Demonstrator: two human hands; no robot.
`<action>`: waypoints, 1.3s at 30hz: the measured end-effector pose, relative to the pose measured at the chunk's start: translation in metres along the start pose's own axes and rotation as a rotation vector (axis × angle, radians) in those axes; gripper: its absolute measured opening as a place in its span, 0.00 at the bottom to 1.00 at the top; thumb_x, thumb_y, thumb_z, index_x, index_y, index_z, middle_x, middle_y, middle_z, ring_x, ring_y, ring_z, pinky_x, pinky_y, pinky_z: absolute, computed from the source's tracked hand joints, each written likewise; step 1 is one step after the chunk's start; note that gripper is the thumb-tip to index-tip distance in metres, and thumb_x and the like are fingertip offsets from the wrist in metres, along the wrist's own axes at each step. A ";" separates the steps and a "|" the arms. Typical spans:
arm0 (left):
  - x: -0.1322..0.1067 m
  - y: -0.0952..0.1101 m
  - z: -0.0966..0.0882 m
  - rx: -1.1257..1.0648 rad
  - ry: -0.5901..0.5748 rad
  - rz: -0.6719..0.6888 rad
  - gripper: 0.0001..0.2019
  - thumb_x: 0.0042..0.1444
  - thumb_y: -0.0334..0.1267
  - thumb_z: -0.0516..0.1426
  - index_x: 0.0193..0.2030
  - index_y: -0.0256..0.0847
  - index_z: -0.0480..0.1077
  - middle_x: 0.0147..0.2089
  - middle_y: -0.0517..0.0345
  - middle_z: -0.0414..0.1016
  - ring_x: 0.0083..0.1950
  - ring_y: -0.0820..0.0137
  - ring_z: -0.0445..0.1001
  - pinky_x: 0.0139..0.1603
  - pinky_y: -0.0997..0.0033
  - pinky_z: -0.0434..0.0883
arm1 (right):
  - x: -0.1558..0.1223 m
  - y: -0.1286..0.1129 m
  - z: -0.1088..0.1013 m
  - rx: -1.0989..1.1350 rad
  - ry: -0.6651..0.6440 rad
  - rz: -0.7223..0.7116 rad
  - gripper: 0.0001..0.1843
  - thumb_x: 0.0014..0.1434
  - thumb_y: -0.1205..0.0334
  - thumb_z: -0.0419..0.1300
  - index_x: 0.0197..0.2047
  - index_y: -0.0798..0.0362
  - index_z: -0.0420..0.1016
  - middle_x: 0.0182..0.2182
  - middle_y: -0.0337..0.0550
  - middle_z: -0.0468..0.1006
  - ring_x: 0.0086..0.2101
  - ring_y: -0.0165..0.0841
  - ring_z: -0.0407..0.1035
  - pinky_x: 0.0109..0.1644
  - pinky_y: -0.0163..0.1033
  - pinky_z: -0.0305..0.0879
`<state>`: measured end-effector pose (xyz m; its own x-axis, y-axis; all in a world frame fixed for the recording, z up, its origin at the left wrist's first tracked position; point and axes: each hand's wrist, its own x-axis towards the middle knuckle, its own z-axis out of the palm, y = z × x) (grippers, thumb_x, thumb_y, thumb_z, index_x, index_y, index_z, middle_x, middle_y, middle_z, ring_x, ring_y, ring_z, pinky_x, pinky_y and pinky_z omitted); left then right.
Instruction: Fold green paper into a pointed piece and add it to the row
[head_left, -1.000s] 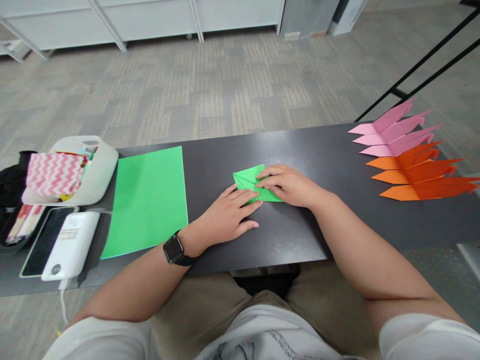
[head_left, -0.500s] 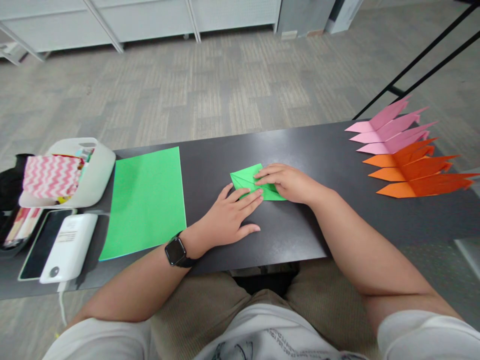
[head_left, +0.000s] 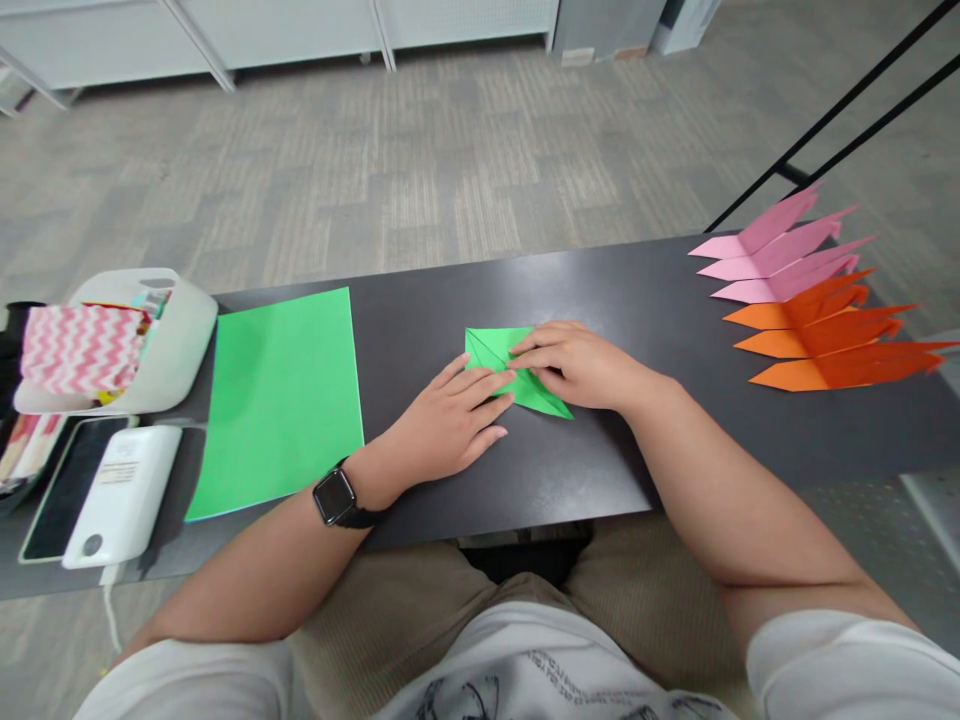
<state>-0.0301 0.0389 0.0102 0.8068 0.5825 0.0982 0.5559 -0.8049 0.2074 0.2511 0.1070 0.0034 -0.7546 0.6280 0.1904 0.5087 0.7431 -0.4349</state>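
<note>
We note the folded green paper (head_left: 487,343) flat on the dark tabletop (head_left: 420,310), between the large green sheet (head_left: 281,400) and the orange origami pieces (head_left: 814,350). Our left hand (head_left: 461,420) lies palm-down over its near-left part, fingers slightly apart. Our right hand (head_left: 577,365) curves over its right part; whether it pinches the paper, we cannot tell.

Office-like interior, indicated by grey patterned carpet tiles (head_left: 420,170), white panelled units (head_left: 465,22) and a plain dark-topped table (head_left: 637,295).
</note>
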 end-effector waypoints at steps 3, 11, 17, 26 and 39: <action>-0.001 0.001 0.002 -0.029 -0.034 0.018 0.24 0.79 0.47 0.52 0.75 0.40 0.70 0.77 0.47 0.71 0.76 0.57 0.69 0.85 0.47 0.55 | -0.001 0.001 0.000 0.020 0.006 0.001 0.24 0.70 0.70 0.57 0.61 0.40 0.85 0.57 0.44 0.85 0.55 0.42 0.77 0.62 0.52 0.68; -0.008 0.002 0.009 0.003 -0.057 -0.005 0.28 0.79 0.51 0.51 0.78 0.42 0.65 0.81 0.49 0.65 0.79 0.55 0.64 0.85 0.43 0.46 | -0.002 0.013 0.006 -0.009 -0.011 -0.023 0.32 0.63 0.78 0.54 0.55 0.36 0.87 0.57 0.40 0.84 0.56 0.41 0.74 0.62 0.51 0.64; -0.007 0.006 0.010 -0.018 -0.033 -0.024 0.29 0.78 0.51 0.52 0.80 0.45 0.64 0.81 0.49 0.64 0.79 0.55 0.64 0.86 0.41 0.42 | 0.000 0.009 0.007 0.008 -0.004 -0.006 0.28 0.65 0.76 0.54 0.54 0.39 0.88 0.54 0.42 0.85 0.55 0.42 0.74 0.62 0.52 0.65; -0.005 -0.001 0.010 -0.047 -0.037 -0.043 0.27 0.80 0.48 0.50 0.81 0.47 0.62 0.81 0.50 0.63 0.82 0.58 0.61 0.86 0.40 0.35 | -0.004 0.004 0.005 -0.019 0.014 0.066 0.13 0.70 0.61 0.64 0.55 0.43 0.86 0.52 0.47 0.84 0.53 0.45 0.74 0.59 0.53 0.66; -0.003 0.005 0.009 -0.026 -0.046 -0.026 0.27 0.79 0.51 0.52 0.78 0.47 0.65 0.82 0.46 0.62 0.83 0.51 0.58 0.84 0.29 0.35 | -0.008 0.003 0.003 0.012 0.015 0.066 0.14 0.72 0.59 0.65 0.57 0.41 0.87 0.54 0.46 0.83 0.55 0.45 0.74 0.61 0.53 0.65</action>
<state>-0.0287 0.0323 0.0025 0.8009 0.5969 0.0473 0.5719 -0.7860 0.2349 0.2576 0.1036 -0.0026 -0.7133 0.6790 0.1738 0.5520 0.6970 -0.4577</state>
